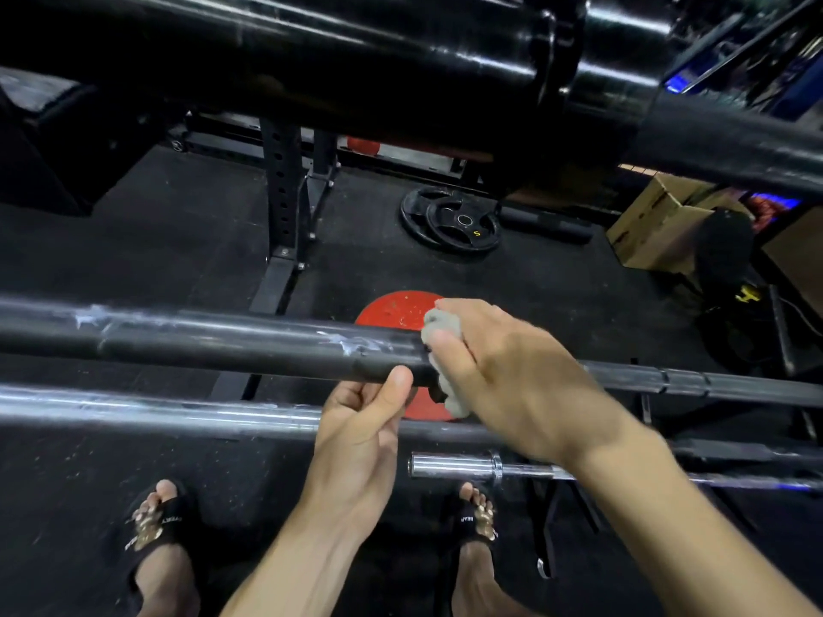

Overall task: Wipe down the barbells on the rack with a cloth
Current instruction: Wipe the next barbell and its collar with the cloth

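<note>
On the rack, a white-smeared dark barbell [222,338] is gripped by the left hand [360,420] and by the right hand [503,371], clutching a grey cloth [445,327].

Legible markings: 1 numeral, 2 strap prints.
A yellow "5" stands on the black weight plate [463,224] lying on the floor beyond the fingertips. "BEAR" is printed on the strap of each black sandal [477,518], below both wrists.

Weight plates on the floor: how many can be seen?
3: two black plates overlapping beyond the rack upright, the upper one marked 5, the lower one peeking out left, and a red plate beneath the barbell being wiped. Others may be hidden.
</note>
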{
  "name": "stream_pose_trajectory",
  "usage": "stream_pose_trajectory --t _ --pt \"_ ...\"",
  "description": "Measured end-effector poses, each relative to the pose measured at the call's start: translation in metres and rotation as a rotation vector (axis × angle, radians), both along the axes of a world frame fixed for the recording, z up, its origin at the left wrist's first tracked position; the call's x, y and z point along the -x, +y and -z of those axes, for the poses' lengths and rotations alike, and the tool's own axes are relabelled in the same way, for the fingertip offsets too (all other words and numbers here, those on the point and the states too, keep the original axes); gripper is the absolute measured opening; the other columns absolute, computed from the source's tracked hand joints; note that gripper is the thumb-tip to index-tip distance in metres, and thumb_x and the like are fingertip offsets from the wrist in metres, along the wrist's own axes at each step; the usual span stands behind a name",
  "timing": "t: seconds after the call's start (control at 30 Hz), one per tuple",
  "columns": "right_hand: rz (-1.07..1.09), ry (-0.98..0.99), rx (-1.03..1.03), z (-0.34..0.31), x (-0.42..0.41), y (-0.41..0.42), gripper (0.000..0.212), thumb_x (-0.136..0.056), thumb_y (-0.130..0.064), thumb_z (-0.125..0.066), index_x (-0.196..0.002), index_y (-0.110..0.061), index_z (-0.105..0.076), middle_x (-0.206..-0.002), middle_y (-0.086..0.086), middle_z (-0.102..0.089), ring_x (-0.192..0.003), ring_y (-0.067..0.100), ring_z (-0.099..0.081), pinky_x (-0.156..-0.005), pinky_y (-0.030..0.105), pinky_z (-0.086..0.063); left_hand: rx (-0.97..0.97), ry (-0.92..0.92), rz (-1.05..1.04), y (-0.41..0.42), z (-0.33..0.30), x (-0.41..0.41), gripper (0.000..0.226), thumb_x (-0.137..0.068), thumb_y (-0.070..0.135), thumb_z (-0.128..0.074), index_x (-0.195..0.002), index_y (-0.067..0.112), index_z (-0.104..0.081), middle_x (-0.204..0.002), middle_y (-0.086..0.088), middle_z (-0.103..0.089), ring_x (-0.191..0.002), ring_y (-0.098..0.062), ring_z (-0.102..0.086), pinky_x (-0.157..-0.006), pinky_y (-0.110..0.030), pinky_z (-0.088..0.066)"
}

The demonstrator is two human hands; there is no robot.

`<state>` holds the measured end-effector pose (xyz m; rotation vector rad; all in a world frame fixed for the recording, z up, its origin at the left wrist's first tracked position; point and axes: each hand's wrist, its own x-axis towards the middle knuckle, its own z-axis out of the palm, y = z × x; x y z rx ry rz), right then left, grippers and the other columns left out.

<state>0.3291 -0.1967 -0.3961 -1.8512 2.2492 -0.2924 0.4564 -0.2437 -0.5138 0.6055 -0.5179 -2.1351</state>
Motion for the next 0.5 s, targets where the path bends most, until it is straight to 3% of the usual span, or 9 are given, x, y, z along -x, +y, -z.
stream_pose_trajectory --t 0.07,0.17,0.23,0.3,0.37,0.4,0.47,0.5 --pt "-0.014 0.167 0.058 0.012 -0.011 0.024 0.055 -0.109 -0.041 -0.028 -0.152 -0.012 -0.045 -0.155 0.004 -0.049 -0.143 0.023 -0.045 -0.114 0.032 -0.035 -0.010 -0.003 -0.006 0.001 -0.003 0.000 0.037 -0.074 0.021 -0.089 -0.100 0.008 -0.066 -0.086 -0.003 -0.072 -0.092 -0.018 -0.070 -0.091 -0.029 -0.057" --pt "-0.039 0.285 0.240 0.028 -0.021 0.040 0.058 -0.109 -0.034 -0.031 -0.156 -0.001 -0.037 -0.161 0.016 -0.039 -0.150 0.030 -0.038 -0.119 0.039 -0.030 -0.046 -0.022 -0.031 0.004 -0.006 0.004 0.023 -0.073 0.015 -0.076 -0.093 0.008 -0.068 -0.080 -0.002 -0.071 -0.074 -0.010 -0.069 -0.062 -0.015 -0.053" --pt "-0.065 0.266 0.273 0.032 -0.013 0.032 0.048 -0.106 -0.029 -0.038 -0.146 -0.006 -0.050 -0.152 0.016 -0.051 -0.142 0.028 -0.043 -0.113 0.041 -0.035 -0.041 -0.011 -0.028 0.003 -0.004 0.006 0.027 -0.068 0.021 -0.087 -0.087 0.010 -0.071 -0.079 -0.003 -0.071 -0.073 -0.010 -0.070 -0.064 -0.016 -0.055" --pt "-0.071 0.217 0.144 0.023 -0.004 0.009 0.034 -0.104 -0.028 -0.037 -0.124 -0.017 -0.062 -0.130 0.007 -0.066 -0.126 0.024 -0.054 -0.103 0.037 -0.042 -0.009 -0.006 0.003 0.001 0.000 0.002 0.041 -0.062 0.025 -0.098 -0.090 0.011 -0.072 -0.086 -0.005 -0.072 -0.086 -0.015 -0.071 -0.086 -0.025 -0.058" --pt "0.012 -0.125 -0.002 0.004 0.004 -0.012 0.031 -0.107 -0.031 -0.036 -0.092 -0.031 -0.063 -0.089 -0.010 -0.071 -0.095 0.014 -0.062 -0.083 0.029 -0.045 -0.009 -0.007 0.032 0.000 0.003 0.000 0.039 -0.065 0.024 -0.094 -0.092 0.011 -0.069 -0.084 -0.004 -0.068 -0.092 -0.017 -0.068 -0.102 -0.032 -0.054" --pt "0.070 -0.310 -0.057 -0.004 0.009 -0.019 0.037 -0.108 -0.034 -0.038 -0.081 -0.028 -0.061 -0.073 -0.013 -0.068 -0.079 0.011 -0.061 -0.073 0.025 -0.044 -0.030 0.005 0.038 -0.001 0.004 -0.001 0.035 -0.065 0.021 -0.090 -0.091 0.012 -0.067 -0.080 -0.002 -0.065 -0.092 -0.017 -0.067 -0.106 -0.034 -0.052" --pt "0.127 -0.495 -0.101 -0.012 0.020 -0.022 0.045 -0.108 -0.038 -0.039 -0.080 -0.018 -0.068 -0.062 -0.012 -0.067 -0.060 0.013 -0.059 -0.060 0.022 -0.045 -0.074 0.084 0.054 -0.001 0.005 -0.004 0.037 -0.068 0.012 -0.087 -0.095 0.010 -0.062 -0.080 -0.004 -0.058 -0.095 -0.018 -0.065 -0.109 -0.036 -0.050" --pt "0.156 -0.563 -0.053 -0.014 0.026 -0.019 0.047 -0.107 -0.040 -0.038 -0.084 -0.019 -0.073 -0.066 -0.009 -0.070 -0.058 0.015 -0.062 -0.061 0.025 -0.049 -0.075 0.133 0.063 0.000 0.005 -0.005 0.040 -0.071 0.008 -0.085 -0.101 0.009 -0.059 -0.086 -0.006 -0.059 -0.100 -0.020 -0.065 -0.109 -0.037 -0.049"
